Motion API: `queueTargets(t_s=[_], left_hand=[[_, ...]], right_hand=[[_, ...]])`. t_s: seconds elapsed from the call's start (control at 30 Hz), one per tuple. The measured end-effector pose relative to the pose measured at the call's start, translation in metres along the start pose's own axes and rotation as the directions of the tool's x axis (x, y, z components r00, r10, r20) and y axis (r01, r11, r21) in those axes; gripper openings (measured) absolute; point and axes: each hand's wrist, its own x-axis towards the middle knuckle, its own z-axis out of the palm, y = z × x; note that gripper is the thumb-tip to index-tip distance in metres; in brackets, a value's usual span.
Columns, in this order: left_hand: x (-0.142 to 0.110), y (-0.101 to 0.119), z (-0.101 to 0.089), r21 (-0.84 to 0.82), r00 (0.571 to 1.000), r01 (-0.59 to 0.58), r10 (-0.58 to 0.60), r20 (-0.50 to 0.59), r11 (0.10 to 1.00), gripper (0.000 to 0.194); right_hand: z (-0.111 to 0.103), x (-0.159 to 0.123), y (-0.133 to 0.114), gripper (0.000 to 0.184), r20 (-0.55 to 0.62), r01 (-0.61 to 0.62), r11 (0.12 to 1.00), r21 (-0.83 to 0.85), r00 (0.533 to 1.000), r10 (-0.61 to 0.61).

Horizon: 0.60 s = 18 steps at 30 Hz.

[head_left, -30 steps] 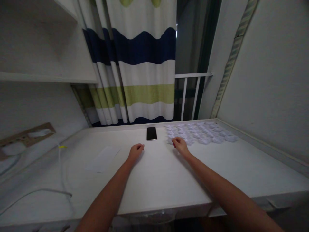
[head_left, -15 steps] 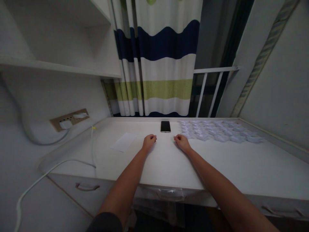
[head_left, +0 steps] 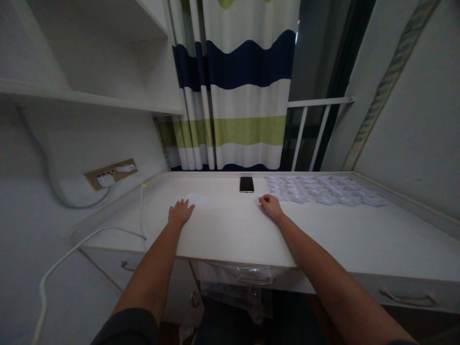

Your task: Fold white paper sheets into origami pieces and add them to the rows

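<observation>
My left hand [head_left: 179, 212] lies palm down on the left side of the white desk [head_left: 230, 230], fingers spread. It covers part of a thin white sheet of paper [head_left: 197, 198], whose far end shows beyond the fingertips. My right hand [head_left: 270, 205] rests on the desk with its fingers curled together; whatever they may hold cannot be made out. Just beyond and to the right of it, rows of several small, pale folded packets [head_left: 323, 190] cover the far right of the desk. Between the hands, farther back, lies a dark-screened phone [head_left: 247, 184].
A white cable [head_left: 108, 228] runs over the desk's left end, below a wall socket [head_left: 111, 174] with plugs in it. Overhead on the left juts a white shelf [head_left: 89, 98]. A striped curtain [head_left: 247, 129] hangs behind the desk. Clear plastic [head_left: 247, 280] hangs at the front edge.
My left hand has moved left from the middle of the desk onto the paper, and its fingers have opened out. My right hand stays in place, still curled. The view has shifted slightly.
</observation>
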Motion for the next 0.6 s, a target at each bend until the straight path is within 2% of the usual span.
queueTargets(t_s=[0.2, 0.5, 0.6], left_hand=[[0.0021, -0.0021, 0.0086, 0.013, 1.0, -0.01, 0.01, 0.001, 1.0, 0.049], [-0.0035, 0.0019, 0.0003, -0.036, 0.999, 0.037, -0.036, 0.027, 0.999, 0.052], [-0.0031, 0.0012, 0.0009, -0.07, 0.999, 0.035, -0.035, 0.001, 0.997, 0.05]], right_hand=[[0.0001, 0.0, 0.0011, 0.025, 0.023, -0.019, 1.0, 0.009, 1.0, 0.019], [-0.0006, -0.0005, 0.0005, 0.025, 0.029, 0.0, 1.0, 0.03, 1.0, 0.0], [-0.0008, -0.0009, 0.0005, 0.026, 0.033, -0.006, 0.999, 0.032, 0.999, 0.005]])
